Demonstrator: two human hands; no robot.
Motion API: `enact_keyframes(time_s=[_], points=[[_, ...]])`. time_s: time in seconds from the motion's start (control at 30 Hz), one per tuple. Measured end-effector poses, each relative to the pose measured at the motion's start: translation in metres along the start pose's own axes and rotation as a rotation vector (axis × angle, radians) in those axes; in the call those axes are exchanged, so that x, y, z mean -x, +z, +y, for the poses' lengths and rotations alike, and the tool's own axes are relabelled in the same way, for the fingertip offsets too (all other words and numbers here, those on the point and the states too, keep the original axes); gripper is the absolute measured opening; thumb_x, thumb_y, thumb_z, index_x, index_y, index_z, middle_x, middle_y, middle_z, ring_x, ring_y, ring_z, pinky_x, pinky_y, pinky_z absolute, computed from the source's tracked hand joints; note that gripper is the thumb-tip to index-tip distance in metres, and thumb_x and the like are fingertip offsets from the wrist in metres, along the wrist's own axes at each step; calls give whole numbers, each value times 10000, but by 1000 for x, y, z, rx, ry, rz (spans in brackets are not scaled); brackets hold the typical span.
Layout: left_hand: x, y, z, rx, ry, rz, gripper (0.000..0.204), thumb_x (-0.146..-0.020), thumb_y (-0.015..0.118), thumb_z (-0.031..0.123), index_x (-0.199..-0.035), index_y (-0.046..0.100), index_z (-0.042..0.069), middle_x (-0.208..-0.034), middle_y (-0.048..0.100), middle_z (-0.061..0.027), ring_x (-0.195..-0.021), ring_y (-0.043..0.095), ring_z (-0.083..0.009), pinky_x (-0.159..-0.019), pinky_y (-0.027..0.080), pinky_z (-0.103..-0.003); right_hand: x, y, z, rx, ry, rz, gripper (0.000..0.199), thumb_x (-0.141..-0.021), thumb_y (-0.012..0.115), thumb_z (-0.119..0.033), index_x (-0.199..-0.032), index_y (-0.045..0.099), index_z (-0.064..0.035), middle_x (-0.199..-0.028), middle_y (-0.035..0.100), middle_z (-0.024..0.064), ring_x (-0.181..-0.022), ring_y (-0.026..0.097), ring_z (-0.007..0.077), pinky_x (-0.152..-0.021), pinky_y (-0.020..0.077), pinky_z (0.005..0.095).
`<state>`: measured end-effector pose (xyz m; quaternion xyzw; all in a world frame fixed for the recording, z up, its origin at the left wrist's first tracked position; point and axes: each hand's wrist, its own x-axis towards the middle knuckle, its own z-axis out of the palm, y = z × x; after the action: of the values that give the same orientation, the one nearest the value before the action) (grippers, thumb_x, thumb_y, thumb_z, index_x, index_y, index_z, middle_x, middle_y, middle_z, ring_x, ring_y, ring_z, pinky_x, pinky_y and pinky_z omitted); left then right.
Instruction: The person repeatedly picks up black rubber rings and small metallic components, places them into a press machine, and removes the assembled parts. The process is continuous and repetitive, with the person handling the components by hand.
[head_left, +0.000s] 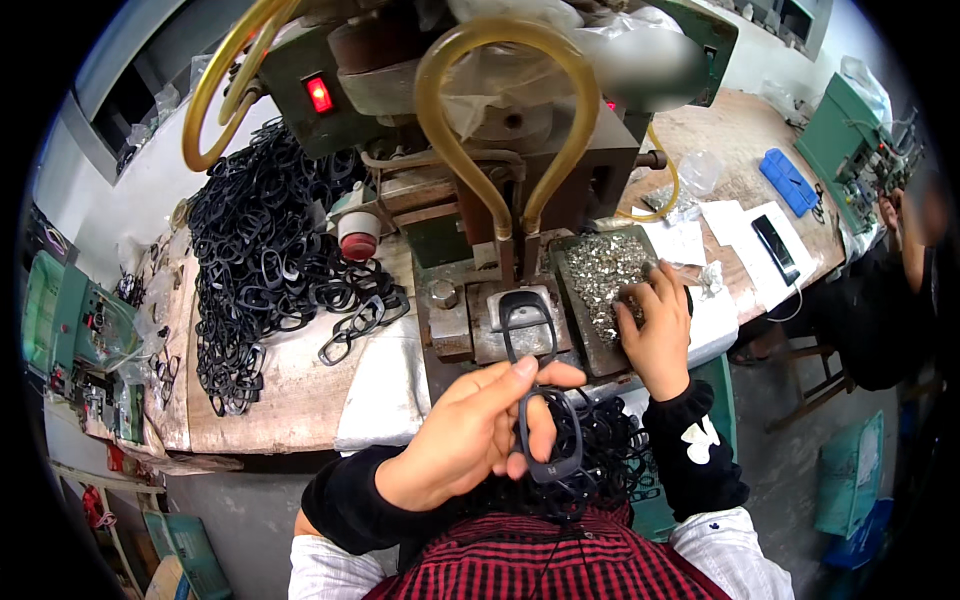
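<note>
My left hand [480,430] is closed around a black eyeglass frame [575,465], its thumb and fingers near the middle of it. One rim of the frame hangs by my fingers; the other reaches up over a metal block [487,318] on the machine, below two upright metal rods [505,258]. My right hand [660,335] is over a dark tray [601,358] of small shiny metal pieces [605,275]. Its thumb and fingers are bent and a little apart, with the tips at the pieces. Nothing shows between them.
Many black eyeglass frames [250,240] lie heaped at the left, and more [610,440] are in front of me. Yellow hoses [500,30] loop from the machine. A red button [358,240] stands left. A phone [775,248] and blue box [788,182] lie right; another person [885,300] sits beyond.
</note>
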<state>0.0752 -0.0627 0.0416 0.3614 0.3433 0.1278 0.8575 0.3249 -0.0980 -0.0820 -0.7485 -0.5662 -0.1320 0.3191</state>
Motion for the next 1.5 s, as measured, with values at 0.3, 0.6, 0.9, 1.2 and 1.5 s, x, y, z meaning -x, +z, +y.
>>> enact_keyframes(time_s=[0.3, 0.6, 0.9, 1.2, 1.5], points=[[-7, -3, -23, 87, 123, 4, 472, -1087, 389, 380, -1261, 595, -8, -647, 616, -51, -445, 505, -93, -405, 399, -194, -17, 11, -15, -194, -80, 108, 144, -738, 752, -100, -881, 739, -95, -1066, 637, 151, -1043, 587, 370, -865, 482, 467], [18, -34, -35, -276, 243, 36, 396, -1055, 465, 309, -1139, 600, -53, -722, 660, -158, -535, 613, -197, -446, 450, -256, -23, 28, -11, -39, -138, 124, 162, -754, 699, -98, -910, 678, -59, -1134, 638, 145, -1134, 583, 332, -782, 535, 440], [37, -176, 20, -750, 1043, 1125, 134, -974, 637, 89, -1058, 701, 6, -930, 690, -43, -834, 630, -116, -746, 498, -242, -22, 9, 3, -400, 174, 84, 98, -829, 683, -75, -905, 698, -15, -856, 704, 154, -805, 671, 335, -755, 519, 410], [-49, -233, -27, -1519, 886, 1367, 81, -827, 707, 98, -885, 719, 44, -852, 661, -128, -806, 629, -322, -716, 502, -415, 15, -12, 12, -577, 369, 116, 148, -874, 675, -26, -1010, 705, 23, -926, 712, 89, -856, 660, 179, -808, 506, 285], [-34, -271, -48, -1843, 468, 1315, 89, -750, 648, 26, -838, 662, 36, -866, 626, -145, -824, 638, -366, -672, 525, -460, -32, -34, -63, -884, 78, -70, 114, -800, 697, 4, -908, 663, 15, -867, 679, 61, -856, 643, 153, -821, 499, 286]])
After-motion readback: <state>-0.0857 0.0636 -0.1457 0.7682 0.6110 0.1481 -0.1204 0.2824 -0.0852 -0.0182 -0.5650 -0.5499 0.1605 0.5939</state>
